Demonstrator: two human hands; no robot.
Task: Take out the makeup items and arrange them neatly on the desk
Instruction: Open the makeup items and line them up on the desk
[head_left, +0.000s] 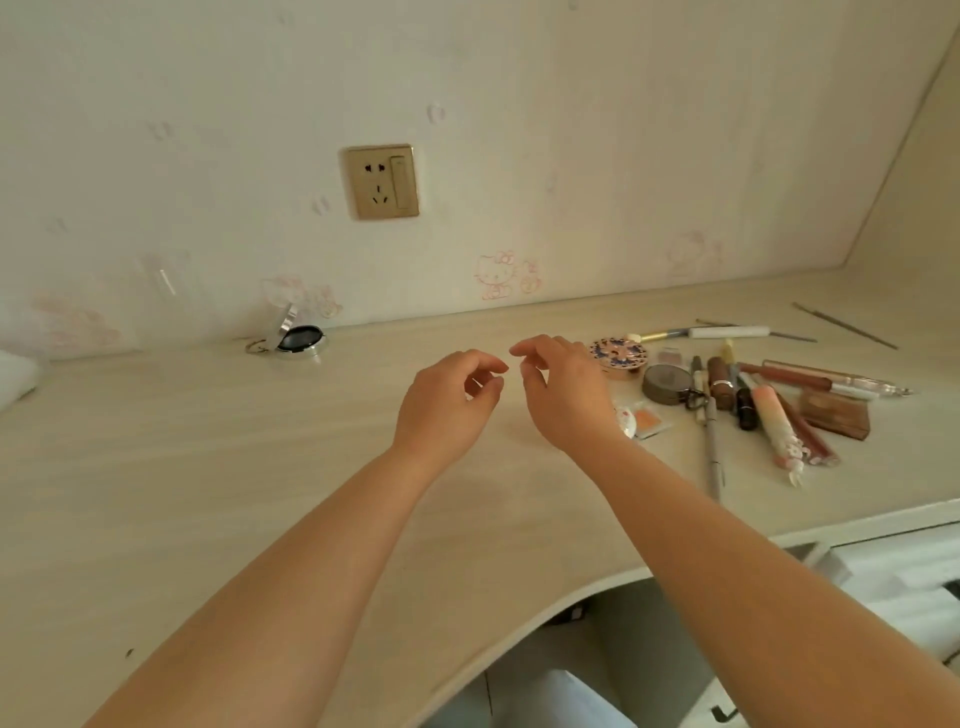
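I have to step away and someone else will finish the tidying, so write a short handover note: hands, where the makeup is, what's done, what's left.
Left hand and right hand: both hold nothing, fingers loosely curled, over the middle of the desk.
Makeup: a jumbled pile at the right, including a patterned round compact, a grey round compact, a brown case and overlapping tubes and pencils.
An open compact sits alone by the wall.
Done: items are out.
Left: lay them in neat rows.

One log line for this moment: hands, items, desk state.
left hand: empty, loosely curled | right hand: empty, loosely curled | makeup items: heaped right, unsorted | desk: open compact at back
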